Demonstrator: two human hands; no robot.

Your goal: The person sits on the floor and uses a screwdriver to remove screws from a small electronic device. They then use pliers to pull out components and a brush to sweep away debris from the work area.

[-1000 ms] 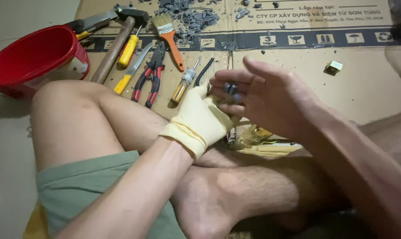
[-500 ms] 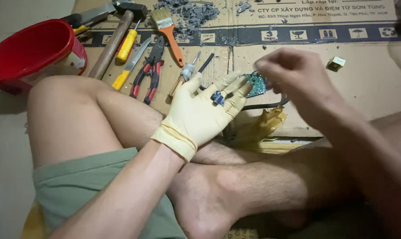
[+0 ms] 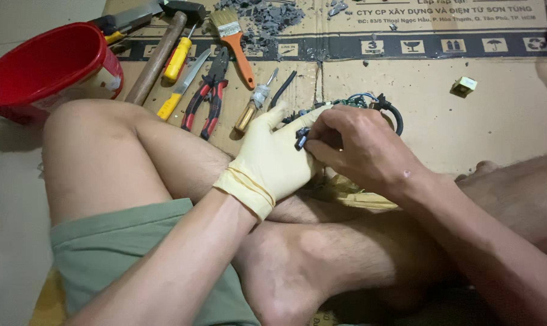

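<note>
My left hand (image 3: 272, 160) wears a pale yellow rubber glove and lies palm up over my crossed legs, cradling a small green circuit board with black wires (image 3: 361, 102). My bare right hand (image 3: 356, 145) reaches across it and pinches a small dark part (image 3: 302, 139) against the gloved palm. Most of the board is hidden behind my right hand. A crumpled yellow glove (image 3: 346, 192) lies under both hands on the cardboard.
A flattened cardboard sheet (image 3: 502, 121) covers the floor. On it lie red-handled pliers (image 3: 207, 99), a hammer (image 3: 159, 54), yellow-handled tools (image 3: 180, 57), a screwdriver (image 3: 255, 105), an orange-handled brush (image 3: 234, 36), grey debris (image 3: 267, 18) and a small yellow-green part (image 3: 463, 86). A red bucket (image 3: 44, 66) stands left.
My right hand lifted away toward the right, then came back down onto the gloved left palm. The circuit board, exposed half a second ago, is now mostly covered.
</note>
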